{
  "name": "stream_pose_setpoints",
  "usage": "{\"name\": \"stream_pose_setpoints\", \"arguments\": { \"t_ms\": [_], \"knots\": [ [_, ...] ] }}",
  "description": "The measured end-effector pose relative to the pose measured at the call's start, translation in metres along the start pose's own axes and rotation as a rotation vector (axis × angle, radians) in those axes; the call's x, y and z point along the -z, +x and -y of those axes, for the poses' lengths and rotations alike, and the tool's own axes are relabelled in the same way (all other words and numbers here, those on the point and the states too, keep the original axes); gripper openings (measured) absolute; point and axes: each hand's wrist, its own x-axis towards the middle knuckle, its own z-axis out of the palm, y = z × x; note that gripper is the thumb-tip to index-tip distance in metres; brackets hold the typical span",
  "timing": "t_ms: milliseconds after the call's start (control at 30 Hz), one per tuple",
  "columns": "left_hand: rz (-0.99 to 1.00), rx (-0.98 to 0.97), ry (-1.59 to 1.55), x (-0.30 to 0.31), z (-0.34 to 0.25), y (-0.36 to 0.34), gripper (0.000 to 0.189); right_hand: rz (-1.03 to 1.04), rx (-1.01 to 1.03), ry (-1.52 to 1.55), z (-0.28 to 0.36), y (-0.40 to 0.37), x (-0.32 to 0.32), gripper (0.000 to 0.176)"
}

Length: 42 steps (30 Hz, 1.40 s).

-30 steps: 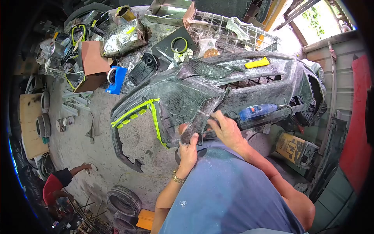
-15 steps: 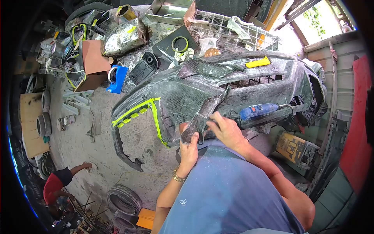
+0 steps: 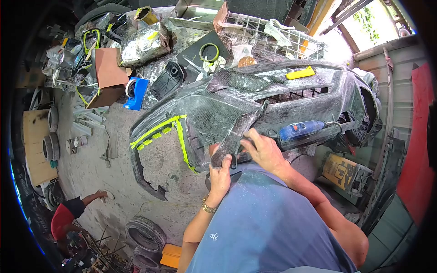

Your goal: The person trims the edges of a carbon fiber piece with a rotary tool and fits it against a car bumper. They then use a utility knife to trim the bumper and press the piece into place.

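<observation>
A dark car bumper (image 3: 200, 107) with woven carbon-look patches lies across the view in front of me. My left hand (image 3: 221, 175) grips the near end of a curved, dusty carbon-look piece (image 3: 243, 122), thumb on top. Closed in a pinch at that piece's right edge is my right hand (image 3: 263, 152); a thin, light tip shows by its fingers, too small to name. A blue rotary tool (image 3: 295, 131) rests on the bumper to the right. Farther back, a yellow-handled cutter (image 3: 300, 73) and another carbon-look piece (image 3: 241, 81) lie on top.
Yellow-green tape (image 3: 184, 143) edges the bumper's left opening. Behind stand a blue tape dispenser (image 3: 136, 93), a tape roll (image 3: 209, 52), a cardboard box (image 3: 109, 68) and a wire grid (image 3: 291, 43). Tyres (image 3: 145, 233) lie on the floor; another person (image 3: 68, 218) is at lower left.
My right hand has shifted very slightly left along the edge of the carbon-look piece. My left hand keeps its grip.
</observation>
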Motion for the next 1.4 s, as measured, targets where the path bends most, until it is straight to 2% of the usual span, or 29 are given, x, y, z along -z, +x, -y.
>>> {"name": "stream_pose_setpoints", "arguments": {
  "t_ms": [67,133,267,333,400,467,533,600,700,733,800,867,933,967,1033,1133,1200,1400],
  "knots": [
    [-0.008,-0.009,0.047,0.001,0.000,-0.001,0.035,-0.002,-0.065,0.001,-0.003,0.003,0.000,0.021],
    [-0.001,-0.001,0.004,-0.002,-0.008,-0.002,0.035,0.002,-0.016,-0.023,0.002,0.001,0.001,0.021],
    [-0.029,0.001,0.006,-0.004,-0.009,-0.002,0.035,0.007,-0.089,-0.012,0.003,0.003,0.003,0.022],
    [-0.006,-0.009,0.017,-0.005,-0.015,-0.003,0.036,0.005,0.041,-0.056,0.006,-0.003,0.000,0.022],
    [-0.004,0.008,-0.012,-0.006,-0.012,-0.002,0.036,-0.003,0.028,-0.021,0.004,-0.001,0.001,0.022],
    [-0.009,0.025,-0.036,-0.003,-0.010,-0.002,0.035,0.008,-0.095,0.031,-0.004,0.005,0.001,0.024],
    [0.007,0.013,-0.028,-0.002,-0.008,-0.001,0.035,0.026,-0.077,-0.002,0.006,0.000,0.003,0.023],
    [-0.012,0.005,-0.011,-0.003,-0.008,-0.001,0.035,0.004,0.039,-0.072,0.009,-0.003,0.003,0.020],
    [-0.053,0.011,0.024,-0.006,-0.011,-0.003,0.034,0.017,-0.111,0.004,0.002,0.001,0.002,0.023],
    [-0.065,0.024,0.042,-0.006,-0.013,-0.003,0.034,0.018,-0.110,0.005,0.006,-0.003,0.001,0.023],
    [-0.060,-0.008,0.082,-0.003,-0.007,-0.003,0.034,0.054,0.026,-0.018,0.015,-0.010,-0.001,0.021],
    [-0.060,-0.043,0.121,-0.003,-0.005,-0.003,0.034,0.007,0.027,-0.019,0.010,-0.006,-0.001,0.021],
    [-0.054,0.027,-0.021,-0.005,-0.007,-0.004,0.035,0.033,-0.092,-0.001,0.008,-0.004,0.002,0.021],
    [-0.055,0.027,-0.020,-0.003,-0.006,-0.003,0.035,0.040,-0.011,-0.013,0.012,-0.008,0.000,0.021],
    [-0.047,-0.054,0.149,0.000,-0.002,-0.002,0.035,0.044,-0.012,-0.008,0.012,-0.009,-0.001,0.021],
    [-0.068,-0.001,0.093,-0.003,-0.005,-0.004,0.035,0.023,-0.080,-0.007,0.010,-0.007,-0.002,0.022],
    [-0.071,0.011,0.095,-0.001,-0.003,-0.004,0.035,0.028,0.044,-0.057,0.013,-0.014,-0.006,0.021],
    [-0.054,-0.005,0.064,-0.001,-0.002,-0.004,0.035,0.092,-0.086,-0.009,0.018,-0.011,-0.002,0.022]
  ]
}}
